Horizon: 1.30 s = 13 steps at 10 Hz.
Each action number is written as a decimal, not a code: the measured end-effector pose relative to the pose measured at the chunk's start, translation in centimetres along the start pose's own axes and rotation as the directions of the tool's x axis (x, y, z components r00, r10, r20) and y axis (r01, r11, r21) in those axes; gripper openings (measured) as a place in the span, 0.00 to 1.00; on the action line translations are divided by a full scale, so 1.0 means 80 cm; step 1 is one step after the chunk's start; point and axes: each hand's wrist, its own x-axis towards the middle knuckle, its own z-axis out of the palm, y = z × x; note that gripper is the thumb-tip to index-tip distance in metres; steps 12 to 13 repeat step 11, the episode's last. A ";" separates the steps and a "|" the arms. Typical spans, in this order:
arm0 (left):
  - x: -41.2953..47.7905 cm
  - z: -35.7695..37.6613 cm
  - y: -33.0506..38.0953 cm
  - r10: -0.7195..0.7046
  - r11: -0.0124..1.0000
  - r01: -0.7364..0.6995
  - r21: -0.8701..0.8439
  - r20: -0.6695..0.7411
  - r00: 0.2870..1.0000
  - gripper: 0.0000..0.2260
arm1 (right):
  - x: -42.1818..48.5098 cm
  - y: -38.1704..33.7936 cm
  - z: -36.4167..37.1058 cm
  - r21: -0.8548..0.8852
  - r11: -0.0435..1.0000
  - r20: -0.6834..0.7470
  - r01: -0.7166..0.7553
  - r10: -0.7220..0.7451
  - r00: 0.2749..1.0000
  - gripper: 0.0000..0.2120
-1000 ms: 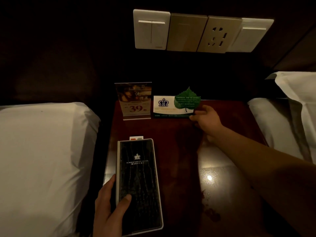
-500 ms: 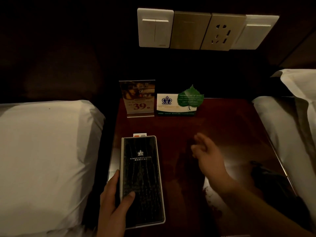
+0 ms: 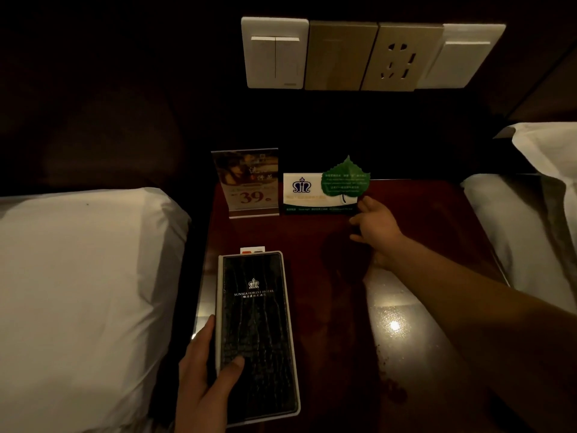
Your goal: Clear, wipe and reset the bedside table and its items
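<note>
Head view looked down on a dark red bedside table (image 3: 406,323), set between a left bed (image 3: 78,276) at nine o'clock and a right bed (image 3: 515,229) at three o'clock. Nearest, at about seven o'clock, the left hand (image 3: 203,379) gripped a black folder (image 3: 257,332) that lay flat on the table. Its thumb pressed on the cover and its fingers were curled round the folder's left edge. A small white card (image 3: 253,250) stuck out from under the folder's far end.

Further out, at one o'clock, the right hand (image 3: 374,232) reached across the polished top. Its fingers were spread apart and loose, the tips touching the right end of the leaf card (image 3: 324,192). That card stood upright along the table's far edge at twelve o'clock, just beside a clear price stand (image 3: 249,182) at eleven o'clock. Beyond them, a switch panel (image 3: 371,54) sat on the wall.
</note>
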 end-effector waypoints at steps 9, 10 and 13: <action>0.004 -0.004 0.025 -0.137 0.988 0.141 -0.061 0.064 0.988 0.26 | -0.199 0.095 0.060 0.067 0.997 0.048 0.038 -0.041 0.998 0.15; 0.003 -0.003 0.030 -0.163 0.981 0.167 -0.101 0.050 0.985 0.21 | -0.237 0.119 0.072 -0.126 0.990 0.204 0.058 -0.032 0.978 0.12; -0.005 -0.009 0.031 -0.224 0.960 0.223 -0.170 0.009 0.974 0.20 | -0.254 0.131 0.070 -0.207 0.971 0.230 0.118 -0.069 0.971 0.17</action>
